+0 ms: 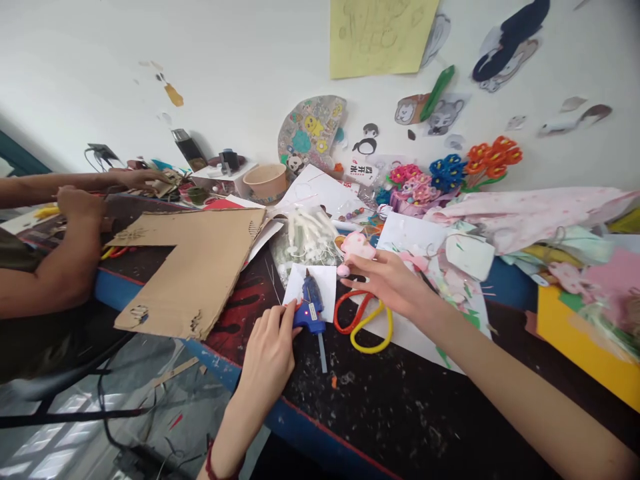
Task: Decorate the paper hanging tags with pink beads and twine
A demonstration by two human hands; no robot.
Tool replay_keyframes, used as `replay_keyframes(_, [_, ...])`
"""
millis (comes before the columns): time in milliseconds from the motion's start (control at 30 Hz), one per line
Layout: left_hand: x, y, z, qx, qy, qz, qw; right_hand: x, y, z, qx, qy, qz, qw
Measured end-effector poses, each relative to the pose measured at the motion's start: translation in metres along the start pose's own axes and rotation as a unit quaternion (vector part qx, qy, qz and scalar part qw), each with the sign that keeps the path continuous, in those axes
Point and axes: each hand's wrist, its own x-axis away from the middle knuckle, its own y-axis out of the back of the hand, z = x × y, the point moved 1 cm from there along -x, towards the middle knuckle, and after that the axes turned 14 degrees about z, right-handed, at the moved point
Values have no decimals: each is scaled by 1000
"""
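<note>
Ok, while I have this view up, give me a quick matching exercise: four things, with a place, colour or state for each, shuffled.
Things
1. Glue gun
2. Pink piece
3. Pair of loops
4. Cardboard

Places, colours, states
A. One red, one yellow
B. Held in the fingers of the right hand
C. Brown, with a notch cut out
D. Blue, with the left hand on it

Pairs: 1-D, 2-B, 3-A, 4-C
</note>
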Motion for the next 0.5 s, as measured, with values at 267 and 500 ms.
replay_keyframes(267, [0,-2,-1,46,9,2,999,-17,-5,-23,12,-2,28,1000])
replay_keyframes(500, [7,8,17,321,59,-121,938,-18,-3,-32,48,0,22,999])
